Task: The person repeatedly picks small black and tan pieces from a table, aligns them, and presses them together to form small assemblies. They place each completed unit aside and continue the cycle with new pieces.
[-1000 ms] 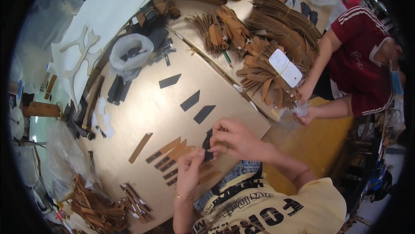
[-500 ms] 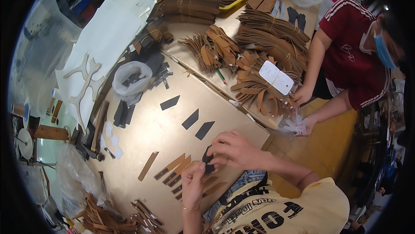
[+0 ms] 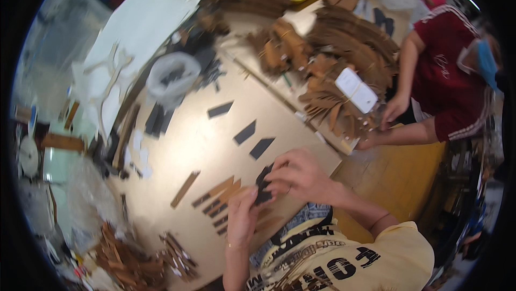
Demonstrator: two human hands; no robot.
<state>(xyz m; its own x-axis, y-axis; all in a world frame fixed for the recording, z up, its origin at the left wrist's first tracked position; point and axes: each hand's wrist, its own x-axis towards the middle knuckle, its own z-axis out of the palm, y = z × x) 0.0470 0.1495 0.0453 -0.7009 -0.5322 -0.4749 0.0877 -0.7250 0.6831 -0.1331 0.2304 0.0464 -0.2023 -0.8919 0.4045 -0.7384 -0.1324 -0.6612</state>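
Observation:
Above the near edge of the table, I hold a small black strip [image 3: 263, 187] between both hands. My left hand [image 3: 243, 207] pinches its lower left side with thumb and fingers. My right hand [image 3: 302, 178] has its fingers bent over the strip's upper right side, and they hide part of it. Beneath my hands lies a row of brown strips [image 3: 216, 205] with black pieces on their lower ends. One separate brown strip [image 3: 185, 189] is to the left. Three slanted black pieces, one of them a dark piece [image 3: 245, 132], lie beyond my hands.
A clear bag of black scraps [image 3: 173, 76] stands at the far left. Bundled brown pieces [image 3: 349, 38] and a white tag [image 3: 356, 90] are at the far right. A co-worker in a dark red shirt [image 3: 446, 76] reaches toward them. More brown strips [image 3: 126, 261] pile at the near left.
The whole view has shifted and is blurred. My hands stay on the black strip, the right one slightly raised. The co-worker's lower hand has moved left toward the brown bundle.

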